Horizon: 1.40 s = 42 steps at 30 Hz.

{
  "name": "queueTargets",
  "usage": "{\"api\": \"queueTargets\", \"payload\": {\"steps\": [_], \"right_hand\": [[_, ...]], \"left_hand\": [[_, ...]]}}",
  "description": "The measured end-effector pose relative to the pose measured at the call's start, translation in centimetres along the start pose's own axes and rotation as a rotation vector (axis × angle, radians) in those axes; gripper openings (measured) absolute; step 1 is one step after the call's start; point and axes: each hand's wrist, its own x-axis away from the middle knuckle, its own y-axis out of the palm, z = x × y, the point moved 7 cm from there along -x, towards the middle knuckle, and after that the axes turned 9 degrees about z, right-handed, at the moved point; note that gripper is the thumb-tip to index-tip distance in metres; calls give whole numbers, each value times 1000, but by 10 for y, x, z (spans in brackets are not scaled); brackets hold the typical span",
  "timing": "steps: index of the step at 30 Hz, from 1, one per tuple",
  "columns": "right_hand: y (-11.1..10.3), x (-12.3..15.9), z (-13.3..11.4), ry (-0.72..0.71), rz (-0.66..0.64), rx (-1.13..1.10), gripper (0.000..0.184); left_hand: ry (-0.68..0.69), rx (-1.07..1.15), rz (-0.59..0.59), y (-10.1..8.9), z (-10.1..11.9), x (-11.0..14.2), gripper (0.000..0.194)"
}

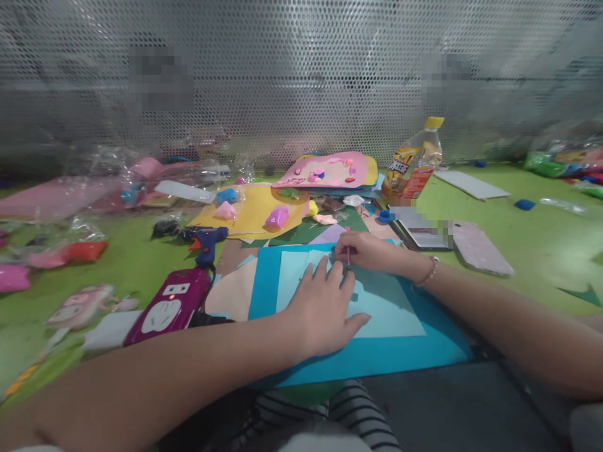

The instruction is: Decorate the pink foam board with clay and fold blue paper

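A pale blue sheet of paper (391, 314) lies on a larger bright blue sheet (367, 356) in front of me. My left hand (323, 307) rests flat on the pale sheet with its fingers spread. Near that sheet's far edge, my right hand (360, 250) is closed around a thin pink stick (348, 255), which points down at the paper. It looks like a pen or pencil, but most of it is hidden by my fingers. A small darker patch shows on the pale sheet between my hands.
Left of the sheets are a purple power strip (174, 301) and a blue glue gun (210, 245). Behind them lie yellow paper (254, 213) with clay packets and a decorated pink cutout (330, 166). A bottle (414, 160), a phone (419, 227) and a phone case (481, 248) are at right.
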Motion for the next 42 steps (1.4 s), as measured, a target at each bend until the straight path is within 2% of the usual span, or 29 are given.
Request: {"api": "queueTargets", "payload": {"steps": [5,9,25,31,42], "right_hand": [[2,4,-4,-66,-15,49,11],[2,6,-9,-111,-20,64,7],[2,7,-6,-80,-15,45,8],[3,8,-1,-20,-20,41,4],[5,8,-4,-65,-63,63,5]], "left_hand": [[-49,-46,-25,0,-2,-1,86],[-55,-55,-63,-1,-3,-1,85],[-27,-88,-14,-1,-3,-1,83],[-32,-94,-28,-2,-3,-3,84],[-11,-66,-17,-2,-3,-2,83]]}}
